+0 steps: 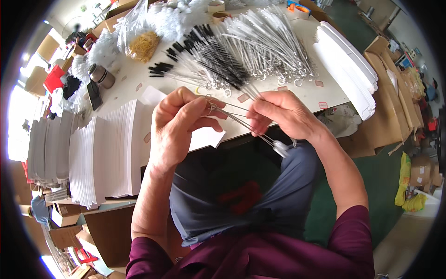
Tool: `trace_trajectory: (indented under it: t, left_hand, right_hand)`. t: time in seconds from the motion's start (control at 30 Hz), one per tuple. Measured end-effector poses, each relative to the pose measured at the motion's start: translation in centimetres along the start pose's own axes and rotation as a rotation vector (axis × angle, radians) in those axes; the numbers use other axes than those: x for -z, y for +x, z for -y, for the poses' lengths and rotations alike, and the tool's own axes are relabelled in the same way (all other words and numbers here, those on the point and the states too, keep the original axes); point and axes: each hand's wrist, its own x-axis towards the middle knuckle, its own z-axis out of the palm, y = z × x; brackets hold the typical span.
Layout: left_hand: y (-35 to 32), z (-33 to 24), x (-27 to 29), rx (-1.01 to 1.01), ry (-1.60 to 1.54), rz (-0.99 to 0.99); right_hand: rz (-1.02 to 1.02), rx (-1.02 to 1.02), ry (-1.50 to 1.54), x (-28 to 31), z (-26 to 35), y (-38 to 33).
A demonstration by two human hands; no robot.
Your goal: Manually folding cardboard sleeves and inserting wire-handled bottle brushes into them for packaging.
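Observation:
My left hand (179, 118) is closed in a pinch on the ring-shaped wire ends of a few thin brushes. Their metal stems (241, 122) slant down to the right, passing under my right hand's fingers, and end in a blurred white tip (280, 149) above my knee. My right hand (283, 111) is closed on the wire stems of black-bristled brushes (225, 65), whose bristles point away toward the table's far side. Whether its fingers also grip the left hand's stems cannot be told. Beyond both hands, more black-tipped brushes (160, 69) lie on the table.
A large heap of white-bristled wire brushes (265, 42) covers the back of the table (332, 95). White folded cartons stand at left (107, 153) and lie at right (346, 69). Yellow ties (143, 46), a flask (101, 76) and tape rolls (220, 16) sit farther back.

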Motion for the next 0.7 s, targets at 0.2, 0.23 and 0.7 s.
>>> trace_trajectory:
  t: [0.2, 0.23, 0.7]
  left_hand:
    - [0.0, 1.5, 1.6, 0.096, -0.068, -0.018]
    - [-0.1, 1.8, 1.5, 0.114, -0.027, -0.03]
    - [-0.9, 3.2, 1.4, 0.236, 0.007, 0.0]
  right_hand:
    - [0.046, -0.139, 0.071, -2.4, -3.7, -2.6]
    - [0.061, -0.161, 0.145, -2.8, -4.5, -2.9]
    - [-0.089, -0.017, 0.33, -7.5, -10.5, -4.2]
